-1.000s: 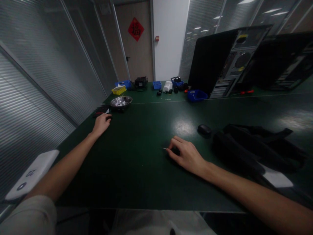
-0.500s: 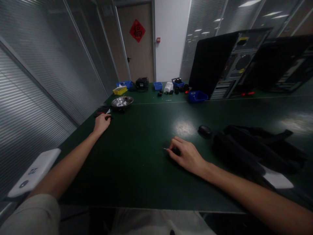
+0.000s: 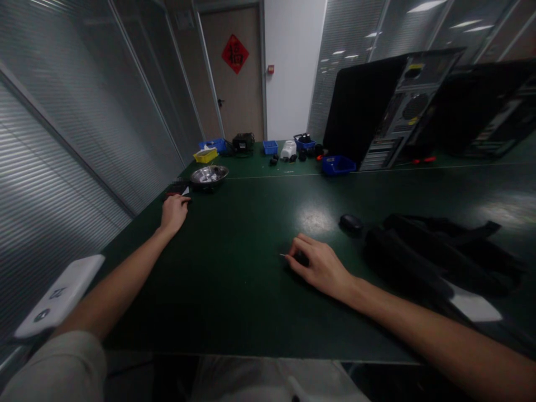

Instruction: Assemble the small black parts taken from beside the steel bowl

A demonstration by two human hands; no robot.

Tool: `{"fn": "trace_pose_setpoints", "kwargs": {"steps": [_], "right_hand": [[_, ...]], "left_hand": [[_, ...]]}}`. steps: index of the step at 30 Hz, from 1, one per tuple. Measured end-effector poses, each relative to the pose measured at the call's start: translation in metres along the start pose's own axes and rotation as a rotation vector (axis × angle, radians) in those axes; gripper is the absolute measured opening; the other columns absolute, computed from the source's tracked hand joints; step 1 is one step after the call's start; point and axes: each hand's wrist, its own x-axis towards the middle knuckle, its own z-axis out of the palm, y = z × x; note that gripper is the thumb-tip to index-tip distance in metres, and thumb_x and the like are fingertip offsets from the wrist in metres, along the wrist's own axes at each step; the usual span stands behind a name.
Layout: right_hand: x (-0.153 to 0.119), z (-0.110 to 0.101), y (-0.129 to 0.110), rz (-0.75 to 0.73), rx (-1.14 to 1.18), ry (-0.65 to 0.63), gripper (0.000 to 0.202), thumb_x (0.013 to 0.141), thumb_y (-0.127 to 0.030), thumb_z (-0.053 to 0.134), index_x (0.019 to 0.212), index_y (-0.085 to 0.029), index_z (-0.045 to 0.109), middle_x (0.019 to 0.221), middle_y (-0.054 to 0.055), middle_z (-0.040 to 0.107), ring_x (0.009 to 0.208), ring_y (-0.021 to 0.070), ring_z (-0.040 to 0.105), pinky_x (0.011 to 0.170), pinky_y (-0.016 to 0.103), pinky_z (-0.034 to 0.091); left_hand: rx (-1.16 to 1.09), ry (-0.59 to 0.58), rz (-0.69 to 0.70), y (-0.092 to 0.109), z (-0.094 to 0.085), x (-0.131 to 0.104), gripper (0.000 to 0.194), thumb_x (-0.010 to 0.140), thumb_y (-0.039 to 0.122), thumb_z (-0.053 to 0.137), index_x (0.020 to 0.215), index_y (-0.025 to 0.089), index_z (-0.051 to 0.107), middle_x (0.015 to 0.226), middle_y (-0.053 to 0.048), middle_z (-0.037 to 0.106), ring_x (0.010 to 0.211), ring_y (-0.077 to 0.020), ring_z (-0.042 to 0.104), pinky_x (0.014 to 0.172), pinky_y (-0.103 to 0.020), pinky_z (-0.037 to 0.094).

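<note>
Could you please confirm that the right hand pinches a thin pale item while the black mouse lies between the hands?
Not quite: the black mouse is not between the left hand and the right hand; the head view shows it beyond and to the right of that hand, which does pinch a thin pale item.

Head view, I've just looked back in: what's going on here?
A person at a green table has a thin pale piece between the fingers of the right hand, too small to identify. The left hand is stretched out to a dark item near the metal bowl; whether it grips anything is unclear. A black computer mouse and a black bag lie to the right.
</note>
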Motion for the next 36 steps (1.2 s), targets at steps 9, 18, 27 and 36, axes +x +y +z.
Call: {"fn": "trace_pose_setpoints", "kwargs": {"steps": [9,18,27,36], "right_hand": [[0.000,0.000,-0.001,-0.002,-0.002,-0.001,0.008,0.099,-0.026,0.061,0.092,-0.022,0.060,0.094,0.000,0.059,0.070,0.0127,0.055,0.063,0.027,0.041],[0.001,-0.002,-0.003,0.003,0.008,-0.009,0.007,0.099,-0.026,0.062,0.093,-0.022,0.061,0.096,0.001,0.060,0.070,0.0127,0.056,0.063,0.028,0.043],[0.001,-0.001,-0.003,0.000,-0.001,-0.006,0.008,0.098,-0.026,0.062,0.092,-0.021,0.061,0.094,0.001,0.060,0.071,0.0133,0.056,0.064,0.028,0.042],[0.001,-0.003,-0.005,0.010,-0.001,-0.012,0.008,0.098,-0.025,0.061,0.092,-0.021,0.061,0.094,0.001,0.060,0.071,0.0128,0.056,0.064,0.027,0.042]], "left_hand": [[0.057,0.025,-0.023,0.002,0.002,-0.001,0.034,0.097,0.020,0.047,0.115,0.011,0.075,0.123,-0.015,0.067,0.113,-0.0280,0.062,0.107,-0.040,0.046],[0.243,-0.033,-0.022,0.011,-0.010,-0.003,0.040,0.100,0.029,0.042,0.121,0.016,0.074,0.125,-0.017,0.067,0.115,-0.0372,0.059,0.100,-0.054,0.042],[0.190,-0.039,-0.072,0.022,-0.015,-0.007,0.035,0.098,0.030,0.049,0.118,0.013,0.072,0.131,-0.021,0.063,0.125,-0.0391,0.053,0.104,-0.052,0.042],[-0.138,-0.147,-0.046,0.058,-0.023,-0.009,0.026,0.094,0.029,0.062,0.112,0.019,0.078,0.118,-0.009,0.074,0.107,-0.0263,0.068,0.097,-0.036,0.052]]}}
